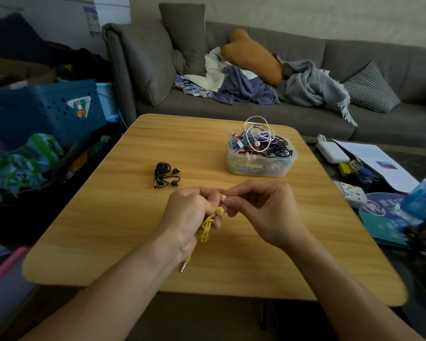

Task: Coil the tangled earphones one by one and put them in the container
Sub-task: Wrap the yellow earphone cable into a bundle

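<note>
Yellow earphones [207,228] sit bunched in our left hand [186,212], above the near-middle of the wooden table [113,217]; fingers curled round the coil, metal jack plug [184,266] hanging out below the palm. Our right hand [263,212] pinches a white-tipped earbud [223,198] between thumb and fingertips, touching the left hand. Black earphones [164,175] lie loosely bundled on the table, further back and left. Clear plastic container [261,157], back right, is heaped with mixed earphones, white cable [257,130] looping above its rim. Grey sofa [256,70] behind.
</note>
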Demonstrator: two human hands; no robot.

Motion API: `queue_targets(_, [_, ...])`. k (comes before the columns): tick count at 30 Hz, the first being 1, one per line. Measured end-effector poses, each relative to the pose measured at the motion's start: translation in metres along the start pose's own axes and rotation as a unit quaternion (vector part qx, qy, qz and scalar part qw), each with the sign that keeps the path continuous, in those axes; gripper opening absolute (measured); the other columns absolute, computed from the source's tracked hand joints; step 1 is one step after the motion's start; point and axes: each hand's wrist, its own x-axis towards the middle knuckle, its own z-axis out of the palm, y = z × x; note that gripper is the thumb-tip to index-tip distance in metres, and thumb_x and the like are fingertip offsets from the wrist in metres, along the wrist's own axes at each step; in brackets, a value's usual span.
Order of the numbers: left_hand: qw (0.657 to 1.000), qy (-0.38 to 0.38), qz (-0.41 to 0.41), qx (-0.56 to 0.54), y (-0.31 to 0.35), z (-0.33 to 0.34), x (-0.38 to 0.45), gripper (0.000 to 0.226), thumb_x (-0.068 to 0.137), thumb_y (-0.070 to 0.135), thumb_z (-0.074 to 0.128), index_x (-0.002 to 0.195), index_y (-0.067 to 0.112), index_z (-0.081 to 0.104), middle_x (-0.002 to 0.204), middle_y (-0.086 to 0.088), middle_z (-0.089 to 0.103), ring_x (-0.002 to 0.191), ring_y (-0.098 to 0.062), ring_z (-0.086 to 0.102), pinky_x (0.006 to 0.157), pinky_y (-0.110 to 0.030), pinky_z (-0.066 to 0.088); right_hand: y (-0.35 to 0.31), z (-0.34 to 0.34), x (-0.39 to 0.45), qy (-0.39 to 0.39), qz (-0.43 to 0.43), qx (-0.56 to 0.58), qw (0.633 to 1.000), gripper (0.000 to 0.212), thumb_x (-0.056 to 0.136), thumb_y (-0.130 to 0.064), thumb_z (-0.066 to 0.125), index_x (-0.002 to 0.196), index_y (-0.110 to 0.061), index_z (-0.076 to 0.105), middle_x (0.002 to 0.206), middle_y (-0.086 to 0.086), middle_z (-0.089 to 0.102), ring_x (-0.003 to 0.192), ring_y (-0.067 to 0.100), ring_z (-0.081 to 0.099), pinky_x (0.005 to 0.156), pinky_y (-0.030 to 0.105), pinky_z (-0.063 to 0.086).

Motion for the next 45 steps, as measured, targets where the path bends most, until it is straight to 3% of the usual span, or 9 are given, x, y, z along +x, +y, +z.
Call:
queue_targets(3, [1.000, -0.006, -0.007, -0.004, 0.000, -0.001, -0.001, 0.015, 0.090, -0.004, 0.056, 0.081, 0.001, 0.066, 0.062, -0.010, 0.062, 0.042, -0.018, 0.048, 0.039, -0.020, 0.037, 0.000, -0.001, 0.000, -0.009, -0.008, -0.006, 1.000, 0.013, 0.082, 0.000, 0.075, 0.088, -0.011, 0.075, 0.074, 0.008, 0.075, 0.064, 0.023, 0.069, 0.065, 0.032, 0.059])
queue_targets(8, [0.984, 0.016, 0.132, 0.122, -0.004, -0.002, 0.001, 0.014, 0.092, 0.001, 0.060, 0.084, 0.007, 0.070, 0.059, -0.002, 0.066, 0.046, -0.018, 0.052, 0.048, -0.026, 0.044, 0.001, 0.004, -0.005, 0.015, 0.028, 0.105, 0.994, 0.013, 0.077, -0.010, 0.075, 0.088, -0.004, 0.075, 0.069, 0.009, 0.073, 0.060, 0.020, 0.066, 0.061, 0.028, 0.055])
queue_targets(14, [0.949, 0.040, 0.243, 0.196, -0.006, -0.001, 0.006, 0.012, 0.088, 0.002, 0.066, 0.085, 0.012, 0.072, 0.062, -0.004, 0.068, 0.044, -0.011, 0.056, 0.047, -0.023, 0.049, 0.008, 0.015, -0.005, 0.032, 0.191, 0.340, 0.920, 0.018, 0.073, -0.006, 0.069, 0.089, 0.002, 0.074, 0.069, 0.012, 0.067, 0.059, 0.015, 0.063, 0.060, 0.023, 0.055])
queue_targets(22, [0.980, -0.090, 0.146, 0.101, -0.002, -0.005, 0.000, 0.027, 0.075, 0.023, 0.069, 0.097, 0.008, 0.074, 0.075, -0.012, 0.072, 0.056, -0.018, 0.061, 0.060, -0.029, 0.054, 0.008, -0.001, 0.001, 0.007, 0.081, 0.180, 0.980, 0.014, 0.073, -0.023, 0.080, 0.079, -0.011, 0.077, 0.069, 0.013, 0.068, 0.058, 0.014, 0.057, 0.054, 0.024, 0.044])
queue_targets(26, [0.993, -0.074, 0.085, 0.036, -0.002, -0.005, -0.001, 0.015, 0.079, 0.013, 0.068, 0.091, 0.012, 0.075, 0.071, -0.008, 0.070, 0.054, -0.017, 0.058, 0.057, -0.027, 0.047, 0.004, -0.004, 0.000, -0.011, 0.065, 0.154, 0.986, 0.016, 0.078, -0.014, 0.072, 0.087, -0.001, 0.075, 0.073, 0.012, 0.071, 0.062, 0.013, 0.062, 0.057, 0.025, 0.049])
queue_targets(29, [0.995, -0.080, 0.061, 0.000, -0.001, -0.003, -0.001, 0.024, 0.071, 0.018, 0.068, 0.091, 0.008, 0.075, 0.070, -0.008, 0.068, 0.053, -0.016, 0.058, 0.055, -0.025, 0.046, 0.001, -0.007, -0.002, -0.012, 0.053, 0.145, 0.988, 0.022, 0.080, -0.013, 0.071, 0.092, 0.005, 0.073, 0.075, 0.010, 0.072, 0.065, 0.014, 0.063, 0.060, 0.026, 0.051])
queue_targets(36, [0.994, -0.085, 0.003, -0.065, -0.001, 0.000, 0.000, 0.026, 0.072, 0.014, 0.066, 0.094, 0.001, 0.072, 0.068, -0.009, 0.066, 0.051, -0.016, 0.057, 0.049, -0.022, 0.044, -0.004, -0.006, -0.002, 0.009, 0.047, 0.109, 0.993, 0.011, 0.088, -0.009, 0.069, 0.087, 0.000, 0.076, 0.074, 0.009, 0.072, 0.065, 0.020, 0.060, 0.062, 0.031, 0.051])
queue_targets(40, [0.994, -0.085, 0.005, -0.062, -0.001, 0.001, -0.001, 0.026, 0.071, 0.013, 0.066, 0.093, 0.002, 0.073, 0.069, -0.010, 0.067, 0.051, -0.016, 0.057, 0.050, -0.022, 0.045, -0.006, -0.003, -0.002, 0.031, 0.049, 0.101, 0.993, 0.013, 0.090, -0.006, 0.068, 0.081, -0.007, 0.079, 0.072, 0.018, 0.071, 0.064, 0.019, 0.060, 0.058, 0.029, 0.051])
queue_targets(45, [0.997, -0.055, 0.052, -0.024, -0.003, 0.004, 0.000, 0.017, 0.077, 0.006, 0.067, 0.092, 0.003, 0.073, 0.069, -0.012, 0.067, 0.050, -0.018, 0.057, 0.048, -0.020, 0.047, -0.002, -0.001, -0.001, 0.061, 0.101, 0.102, 0.988, 0.012, 0.088, -0.005, 0.068, 0.080, 0.000, 0.076, 0.070, 0.015, 0.070, 0.066, 0.019, 0.061, 0.059, 0.030, 0.052])
